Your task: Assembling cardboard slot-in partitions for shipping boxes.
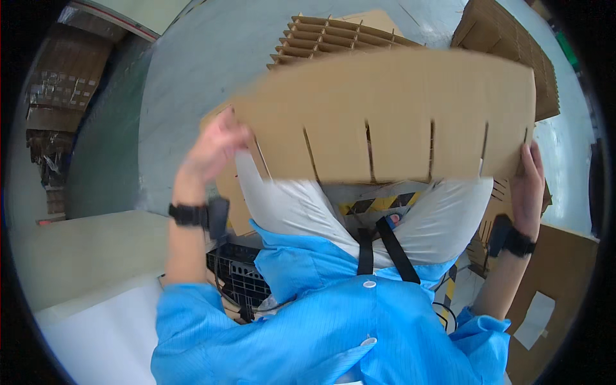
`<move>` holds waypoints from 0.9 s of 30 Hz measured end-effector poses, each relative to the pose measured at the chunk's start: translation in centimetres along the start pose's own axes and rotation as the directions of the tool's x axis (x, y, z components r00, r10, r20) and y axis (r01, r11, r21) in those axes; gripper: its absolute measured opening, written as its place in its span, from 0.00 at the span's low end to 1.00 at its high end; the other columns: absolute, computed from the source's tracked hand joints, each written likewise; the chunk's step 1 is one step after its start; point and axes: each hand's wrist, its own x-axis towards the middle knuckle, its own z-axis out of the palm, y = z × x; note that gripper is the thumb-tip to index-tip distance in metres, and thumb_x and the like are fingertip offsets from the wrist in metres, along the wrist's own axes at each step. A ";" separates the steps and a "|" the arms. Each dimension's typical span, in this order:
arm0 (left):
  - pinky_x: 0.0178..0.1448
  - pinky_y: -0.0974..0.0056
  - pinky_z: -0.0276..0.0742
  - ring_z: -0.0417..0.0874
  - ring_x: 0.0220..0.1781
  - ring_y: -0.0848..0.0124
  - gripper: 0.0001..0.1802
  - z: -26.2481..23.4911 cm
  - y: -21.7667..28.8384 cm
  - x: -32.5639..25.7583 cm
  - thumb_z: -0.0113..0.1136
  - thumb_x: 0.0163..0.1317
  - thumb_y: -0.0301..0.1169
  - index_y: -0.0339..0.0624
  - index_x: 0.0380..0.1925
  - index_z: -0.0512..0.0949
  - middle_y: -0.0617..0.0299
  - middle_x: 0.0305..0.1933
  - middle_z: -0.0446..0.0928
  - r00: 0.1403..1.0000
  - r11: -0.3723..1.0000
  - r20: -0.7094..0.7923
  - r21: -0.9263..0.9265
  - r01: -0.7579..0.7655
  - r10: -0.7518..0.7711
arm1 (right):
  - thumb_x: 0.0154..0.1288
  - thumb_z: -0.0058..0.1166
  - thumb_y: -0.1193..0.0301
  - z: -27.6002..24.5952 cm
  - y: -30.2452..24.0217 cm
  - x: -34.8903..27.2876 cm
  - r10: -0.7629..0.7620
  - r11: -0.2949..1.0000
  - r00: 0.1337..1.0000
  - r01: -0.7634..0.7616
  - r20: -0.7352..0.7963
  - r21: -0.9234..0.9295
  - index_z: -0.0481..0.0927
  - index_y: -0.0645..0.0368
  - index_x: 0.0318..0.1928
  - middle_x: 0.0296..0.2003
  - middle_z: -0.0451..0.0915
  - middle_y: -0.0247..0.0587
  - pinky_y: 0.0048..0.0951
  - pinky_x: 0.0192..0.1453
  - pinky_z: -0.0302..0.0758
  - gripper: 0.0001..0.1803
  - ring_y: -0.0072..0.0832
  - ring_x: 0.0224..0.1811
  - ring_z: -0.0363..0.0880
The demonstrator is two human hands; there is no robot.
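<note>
Fingers (pixel 224 131) of both hands grip slotted cardboard strip (pixel 391 115) ends; long axis left-right, slots down.

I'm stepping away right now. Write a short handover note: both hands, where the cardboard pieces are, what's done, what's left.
Left hand: grips the left end of the slotted cardboard strip.
Right hand: holds the strip's right end.
The strip is raised flat in front of the chest, its slots open toward the lower edge.
Behind it on the grey floor stands an assembled cardboard divider grid; a stack of flat cardboard lies to the right.
Done: one grid appears assembled.
Left: this strip is not yet slotted into anything.
</note>
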 end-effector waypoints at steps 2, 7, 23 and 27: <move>0.54 0.61 0.76 0.79 0.52 0.70 0.25 -2.7 3.5 3.2 0.55 0.65 0.30 0.43 0.63 0.67 0.60 0.56 0.76 0.989 0.988 -0.080 0.105 -0.112 0.121 | 0.73 0.46 0.68 2.0 -0.1 2.2 -0.009 0.999 0.981 0.018 0.196 -0.041 0.72 0.59 0.56 0.50 0.76 0.29 0.26 0.58 0.67 0.15 0.18 0.54 0.72; 0.62 0.53 0.72 0.73 0.61 0.66 0.24 -5.0 6.9 10.8 0.56 0.63 0.32 0.42 0.60 0.70 0.57 0.56 0.75 0.948 0.910 -0.263 0.410 -0.058 0.179 | 0.67 0.54 0.69 2.5 2.9 6.1 0.110 0.956 0.974 -0.050 0.198 -0.288 0.75 0.60 0.55 0.48 0.80 0.32 0.25 0.59 0.67 0.17 0.19 0.51 0.75; 0.62 0.60 0.75 0.76 0.59 0.64 0.21 -6.0 2.2 14.4 0.52 0.65 0.24 0.39 0.59 0.69 0.53 0.57 0.74 0.960 0.951 -0.268 0.308 0.010 0.077 | 0.65 0.57 0.74 5.0 2.8 3.3 0.149 0.842 0.976 -0.042 0.156 -0.539 0.80 0.67 0.46 0.38 0.83 0.35 0.20 0.49 0.72 0.11 0.17 0.40 0.77; 0.59 0.61 0.78 0.77 0.56 0.66 0.17 -6.4 0.2 13.8 0.52 0.65 0.24 0.40 0.54 0.72 0.55 0.54 0.75 0.955 0.971 -0.273 0.234 -0.055 0.119 | 0.65 0.55 0.77 4.4 2.8 2.6 0.118 0.760 0.977 0.028 0.180 -0.649 0.81 0.67 0.45 0.38 0.83 0.35 0.22 0.49 0.73 0.10 0.19 0.42 0.78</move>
